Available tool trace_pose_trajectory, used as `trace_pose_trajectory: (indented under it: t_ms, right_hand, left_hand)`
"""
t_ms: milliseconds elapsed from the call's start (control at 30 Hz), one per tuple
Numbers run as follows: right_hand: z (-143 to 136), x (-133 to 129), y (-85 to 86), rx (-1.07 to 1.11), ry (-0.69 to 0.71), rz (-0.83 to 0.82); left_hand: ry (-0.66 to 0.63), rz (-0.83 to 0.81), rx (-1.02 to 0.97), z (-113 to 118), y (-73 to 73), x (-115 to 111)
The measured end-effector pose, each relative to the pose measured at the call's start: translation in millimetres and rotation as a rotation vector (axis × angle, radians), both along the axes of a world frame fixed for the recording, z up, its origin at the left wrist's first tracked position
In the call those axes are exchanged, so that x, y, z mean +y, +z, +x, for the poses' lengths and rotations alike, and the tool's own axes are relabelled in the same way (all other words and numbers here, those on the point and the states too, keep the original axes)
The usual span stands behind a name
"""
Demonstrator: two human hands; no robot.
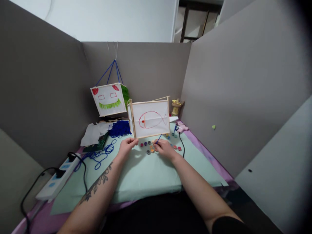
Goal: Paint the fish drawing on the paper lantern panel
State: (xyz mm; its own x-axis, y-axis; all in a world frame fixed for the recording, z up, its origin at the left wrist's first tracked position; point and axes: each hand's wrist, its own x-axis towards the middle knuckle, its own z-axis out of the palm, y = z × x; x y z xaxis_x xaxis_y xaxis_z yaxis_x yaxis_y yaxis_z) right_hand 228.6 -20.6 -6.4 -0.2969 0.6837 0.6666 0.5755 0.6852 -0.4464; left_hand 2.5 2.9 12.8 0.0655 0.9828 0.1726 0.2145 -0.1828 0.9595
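Over green cover [146,185], left hand [126,147] pinched white, wood-framed box [157,112]; red fish outline [152,120] on one face, eye filled in. Right hand [165,149] clamped round blue brush [159,138].

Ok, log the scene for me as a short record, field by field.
left hand: pinching the lower left corner of the fish lantern
right hand: holding a thin blue tool, probably a brush
drawing: red-outlined fish
paint pots: loose on the pale green sheet
back left: painted lantern, hung by blue cords
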Motion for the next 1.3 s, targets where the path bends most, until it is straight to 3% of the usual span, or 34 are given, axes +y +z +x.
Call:
trace_pose_trajectory:
  t_ms: [400,733,1033,1300]
  right_hand:
    - [-2.4,0.6,-4.9,-0.167,-0.003,-0.098]
    - [-2.0,-0.4,-3.8,-0.074,-0.020,-0.165]
    - [-3.7,2.0,-6.3,-0.102,0.009,-0.190]
    - [-2.8,4.7,-9.7,-0.108,-0.048,-0.193]
  left_hand:
    - [-0.003,0.008,-0.017,0.8,2.9,-2.7]
    - [-0.026,0.018,-0.021,-1.2,-2.7,2.2]
    - [-0.028,0.018,-0.031,-1.5,-2.9,2.8]
    - [-0.032,0.019,-0.044,-1.8,-5.1,4.4]
